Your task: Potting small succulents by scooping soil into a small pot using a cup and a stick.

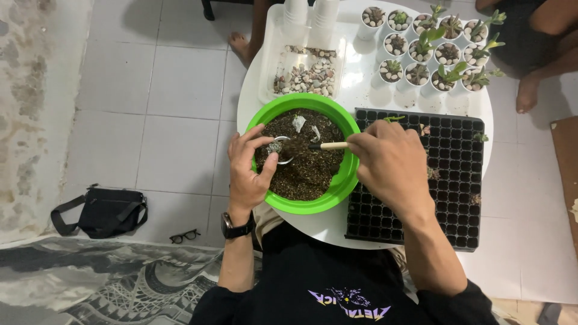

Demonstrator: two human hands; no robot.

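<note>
Pinched between thumb and fingers, the left hand (248,164) has a closed grip on a small white cup (280,150) tilted over the dark soil, while the right hand (390,161) is closed around a wooden-handled tool (328,145) whose dark end points into the soil at the cup's mouth. Both meet inside the green bowl (343,180), which is filled with potting soil (307,171) and sits at the near edge of the round white tabletop (325,225). Judging from this, the step in hand is filling the cup with soil; the next move would call for keeping the cup steady and level so the soil stays in. Just right of the bowl, under the right wrist, lies a black seedling tray (448,174) of many square cells, mostly empty. Beyond the bowl a clear tray of pebbles (307,75) holds mixed pale stones, with stacked white cups (310,12) behind it. To its right stand rows of potted succulents (433,51) in white cups. No readable labels or signs show. On the floor at left lie a black bag (105,212) and glasses (184,236).
</note>
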